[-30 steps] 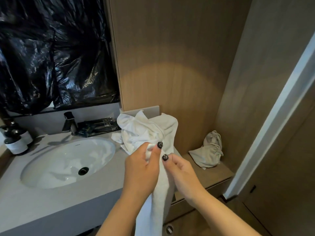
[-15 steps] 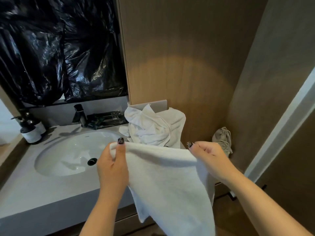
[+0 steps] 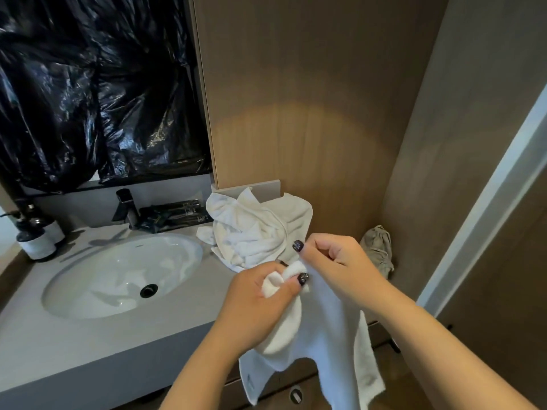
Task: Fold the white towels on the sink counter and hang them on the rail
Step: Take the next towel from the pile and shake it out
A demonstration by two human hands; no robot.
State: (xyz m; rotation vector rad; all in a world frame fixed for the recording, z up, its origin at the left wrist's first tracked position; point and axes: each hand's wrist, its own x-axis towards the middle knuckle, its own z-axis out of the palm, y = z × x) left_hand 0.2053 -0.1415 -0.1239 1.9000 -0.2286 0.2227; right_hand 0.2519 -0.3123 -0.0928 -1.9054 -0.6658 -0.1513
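Bringing together corners spread a moment ago, we are pinching the towel [image 3: 331, 335] with left hand [image 3: 260, 303] and right hand [image 3: 337, 261], halving it.

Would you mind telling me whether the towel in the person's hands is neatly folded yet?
Not yet. The held towel is bunched where the left hand and right hand grip it, hanging loose and uneven below.

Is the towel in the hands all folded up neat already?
No, the towel hangs loose and bunched, gripped at its top by the left hand and the right hand.
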